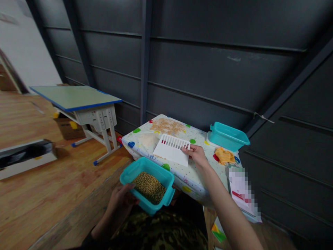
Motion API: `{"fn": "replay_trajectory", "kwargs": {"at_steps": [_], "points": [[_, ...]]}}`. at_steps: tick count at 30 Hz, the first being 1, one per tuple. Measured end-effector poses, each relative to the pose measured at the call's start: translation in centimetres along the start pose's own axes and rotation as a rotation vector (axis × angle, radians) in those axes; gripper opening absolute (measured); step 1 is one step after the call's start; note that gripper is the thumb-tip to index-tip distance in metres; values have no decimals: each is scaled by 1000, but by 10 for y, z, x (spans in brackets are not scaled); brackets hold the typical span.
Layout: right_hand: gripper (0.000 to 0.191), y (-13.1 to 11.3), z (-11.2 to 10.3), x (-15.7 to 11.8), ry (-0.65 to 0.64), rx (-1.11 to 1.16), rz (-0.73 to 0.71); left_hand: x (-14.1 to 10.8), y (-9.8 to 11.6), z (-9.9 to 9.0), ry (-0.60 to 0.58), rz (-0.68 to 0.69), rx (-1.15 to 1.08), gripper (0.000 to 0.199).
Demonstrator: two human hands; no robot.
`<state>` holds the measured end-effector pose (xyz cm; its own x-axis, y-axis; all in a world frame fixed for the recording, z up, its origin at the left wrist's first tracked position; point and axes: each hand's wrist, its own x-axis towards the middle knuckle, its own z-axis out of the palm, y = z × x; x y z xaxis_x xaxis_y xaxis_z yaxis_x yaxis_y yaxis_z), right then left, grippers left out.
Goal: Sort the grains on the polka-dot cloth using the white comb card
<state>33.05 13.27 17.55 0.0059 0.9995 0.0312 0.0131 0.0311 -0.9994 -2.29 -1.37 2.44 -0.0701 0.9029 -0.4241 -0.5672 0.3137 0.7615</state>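
My left hand (122, 199) is closed on the near-left rim of a teal plastic tub (128, 173), held low at the table's front edge. Inside the tub lies a heap of beans (149, 187), yellowish and green mixed. Between the closed fingers of my right hand (196, 154) is the right edge of a flat white scraper (171, 152) with a row of slots along its far side. A few grains lie along the scraper's left front edge, over the patterned tablecloth (199, 173). Behind it, small tan grains (168, 125) are spread out, with a pale heap (148, 139) to the left.
A second teal tub (230, 137) stands at the table's back right, before a dark panelled wall (221, 69). An orange cloth (224, 155) and a partly blurred pink-white sheet (241, 191) lie at the right. Another desk (78, 97) and an open box (28, 158) are to the left.
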Motion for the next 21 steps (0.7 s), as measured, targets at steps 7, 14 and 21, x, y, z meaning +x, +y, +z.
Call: {"fn": "replay_trajectory", "kwargs": {"at_steps": [7,14,21], "points": [[68,3,1,-8,31,11,-7,7,-7,-2,62,78,21,43],[68,1,1,-18,18,-71,-64,5,-7,2,57,94,30,42],[55,3,7,-43,62,-120,-127,5,-8,5,67,71,17,36]]}}
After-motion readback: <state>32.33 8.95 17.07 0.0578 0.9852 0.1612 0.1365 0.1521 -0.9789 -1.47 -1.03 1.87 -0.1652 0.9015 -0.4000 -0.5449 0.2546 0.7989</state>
